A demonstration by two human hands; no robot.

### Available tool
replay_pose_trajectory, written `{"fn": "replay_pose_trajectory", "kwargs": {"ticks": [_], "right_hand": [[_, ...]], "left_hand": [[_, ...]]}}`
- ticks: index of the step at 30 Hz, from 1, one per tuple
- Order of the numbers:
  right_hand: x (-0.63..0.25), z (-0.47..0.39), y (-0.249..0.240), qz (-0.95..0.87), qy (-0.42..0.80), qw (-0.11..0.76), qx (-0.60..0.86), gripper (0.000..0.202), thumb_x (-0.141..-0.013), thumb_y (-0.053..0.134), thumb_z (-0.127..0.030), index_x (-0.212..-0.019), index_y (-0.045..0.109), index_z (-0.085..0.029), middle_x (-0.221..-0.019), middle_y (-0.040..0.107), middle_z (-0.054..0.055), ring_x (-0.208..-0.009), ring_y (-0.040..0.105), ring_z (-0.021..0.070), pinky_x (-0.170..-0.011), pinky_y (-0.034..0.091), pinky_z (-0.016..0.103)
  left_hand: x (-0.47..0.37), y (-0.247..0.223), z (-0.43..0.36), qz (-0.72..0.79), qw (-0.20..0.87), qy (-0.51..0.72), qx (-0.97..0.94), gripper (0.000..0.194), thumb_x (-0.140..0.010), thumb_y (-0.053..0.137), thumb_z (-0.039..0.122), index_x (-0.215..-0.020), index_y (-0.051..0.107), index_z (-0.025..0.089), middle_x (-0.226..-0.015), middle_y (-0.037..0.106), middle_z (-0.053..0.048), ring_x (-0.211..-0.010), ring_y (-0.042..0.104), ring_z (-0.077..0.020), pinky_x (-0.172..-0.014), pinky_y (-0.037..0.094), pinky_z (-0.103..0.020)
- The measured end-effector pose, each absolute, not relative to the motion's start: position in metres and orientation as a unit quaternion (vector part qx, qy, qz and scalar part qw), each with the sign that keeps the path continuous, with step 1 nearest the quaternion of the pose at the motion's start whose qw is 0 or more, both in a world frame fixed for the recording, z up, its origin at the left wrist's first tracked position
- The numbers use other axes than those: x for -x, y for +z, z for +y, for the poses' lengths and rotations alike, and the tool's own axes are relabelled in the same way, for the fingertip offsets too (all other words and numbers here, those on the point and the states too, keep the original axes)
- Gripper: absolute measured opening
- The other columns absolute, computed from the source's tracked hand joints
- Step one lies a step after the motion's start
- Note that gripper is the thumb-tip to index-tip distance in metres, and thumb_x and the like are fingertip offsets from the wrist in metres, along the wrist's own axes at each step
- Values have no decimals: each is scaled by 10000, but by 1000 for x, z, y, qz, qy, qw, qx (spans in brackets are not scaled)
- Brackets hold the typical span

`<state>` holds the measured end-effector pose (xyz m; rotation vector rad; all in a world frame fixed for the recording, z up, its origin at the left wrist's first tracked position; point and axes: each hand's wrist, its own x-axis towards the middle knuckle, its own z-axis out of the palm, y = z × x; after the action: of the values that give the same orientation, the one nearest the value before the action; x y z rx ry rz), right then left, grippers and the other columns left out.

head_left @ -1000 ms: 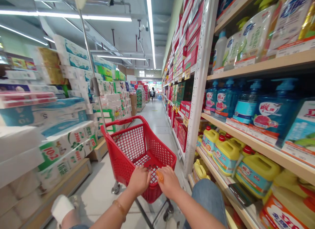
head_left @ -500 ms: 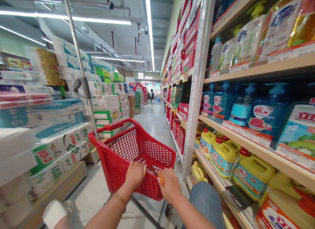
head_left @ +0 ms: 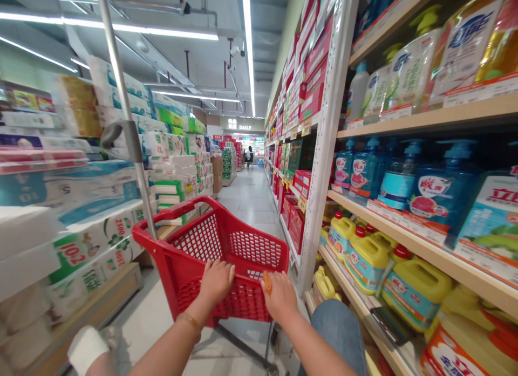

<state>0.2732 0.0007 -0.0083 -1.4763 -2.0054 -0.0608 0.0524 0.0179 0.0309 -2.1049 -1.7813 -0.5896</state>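
Note:
A red plastic shopping cart [head_left: 246,298] with a lattice basket stands in the aisle, its raised handle loop at the left. My left hand [head_left: 217,281] is closed over the near rim of the basket, a thin bracelet on its wrist. Further right on that same rim, my right hand [head_left: 280,295] is wrapped round the edge. A small orange item [head_left: 267,283] shows by its thumb. The fingertips of both hands are partly hidden behind the rim. A metal pole [head_left: 121,84] with a grey hook rises behind the cart's handle.
Shelves [head_left: 424,111] at the right hold pump bottles and yellow jugs [head_left: 364,257]. Stacked tissue packs [head_left: 97,246] line the left on a low wooden platform. A knee in jeans [head_left: 338,333] is close to the lower shelf. Far down the aisle is a person [head_left: 250,154].
The cart has turned slightly, its handle end shifting left. My left hand has moved a little left and up with the rim, and the pole has shifted left.

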Motion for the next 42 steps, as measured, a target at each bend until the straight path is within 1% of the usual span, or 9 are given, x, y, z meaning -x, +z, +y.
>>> {"fn": "replay_pose_trajectory", "kwargs": {"ticks": [8, 11, 14, 17, 22, 27, 33, 36, 42], "right_hand": [[-259, 21, -2, -714, -34, 321, 621, 292, -931, 431, -289, -1060, 651, -147, -1099, 670, 154, -1150, 550, 297, -1109, 252, 504], [-227, 20, -11, -732, -43, 344, 586, 406, -913, 475, -327, -1256, 552, -123, -1285, 579, 172, -1252, 466, 293, -1132, 219, 492], [-220, 20, -20, -758, -48, 351, 548, 474, -912, 478, -350, -1327, 481, -120, -1343, 530, 162, -1295, 414, 279, -1145, 207, 465], [-237, 24, -18, -763, -53, 354, 538, 431, -921, 462, -376, -1284, 503, -146, -1253, 578, 138, -1225, 467, 271, -1141, 213, 456], [-239, 33, 1, -709, -34, 350, 611, 275, -939, 420, -351, -1053, 604, -181, -1043, 639, 126, -1084, 543, 279, -1110, 242, 487], [-211, 32, -1, -757, -17, 373, 536, 371, -938, 434, -382, -1227, 540, -175, -1262, 583, 116, -1252, 447, 264, -1143, 204, 452], [-241, 41, -1, -756, -26, 376, 536, 329, -941, 427, -357, -1184, 558, -178, -1183, 608, 100, -1203, 476, 247, -1148, 196, 442], [-238, 45, 7, -723, -2, 376, 579, 278, -938, 434, -337, -1098, 596, -177, -1128, 630, 112, -1168, 501, 260, -1139, 206, 473], [-195, 39, 10, -762, 57, 403, 504, 394, -933, 457, -364, -1290, 504, -205, -1331, 557, 82, -1309, 410, 245, -1152, 192, 475]], "left_hand": [[-41, 34, 25, -665, 230, -210, 678, 497, -957, 281, 442, -787, 672, 188, -830, 682, -109, -912, 535, -255, -953, 267, -430], [-51, 33, 22, -655, 218, -206, 694, 494, -957, 279, 440, -775, 661, 186, -822, 678, -114, -894, 535, -256, -904, 287, -416], [-41, 37, 18, -632, 209, -197, 720, 457, -959, 288, 426, -802, 653, 200, -850, 681, -93, -894, 533, -241, -900, 287, -399], [-20, 46, 14, -635, 223, -188, 716, 455, -953, 298, 454, -790, 646, 209, -870, 683, -90, -918, 528, -244, -929, 274, -405], [-26, 52, 12, -656, 225, -183, 697, 457, -937, 315, 490, -821, 646, 196, -908, 675, -109, -957, 521, -268, -937, 262, -431], [-54, 48, 9, -631, 194, -162, 733, 415, -951, 305, 423, -897, 644, 190, -925, 675, -106, -946, 536, -263, -881, 281, -412], [-22, 65, -7, -651, 242, -150, 703, 490, -917, 352, 549, -821, 657, 178, -869, 674, -127, -932, 540, -294, -893, 270, -439], [-21, 69, -10, -655, 272, -149, 689, 461, -934, 345, 510, -826, 651, 183, -868, 669, -116, -919, 533, -285, -895, 275, -445], [-43, 67, -9, -635, 289, -155, 699, 413, -962, 331, 421, -838, 648, 187, -833, 665, -94, -874, 553, -256, -903, 297, -443]]}}
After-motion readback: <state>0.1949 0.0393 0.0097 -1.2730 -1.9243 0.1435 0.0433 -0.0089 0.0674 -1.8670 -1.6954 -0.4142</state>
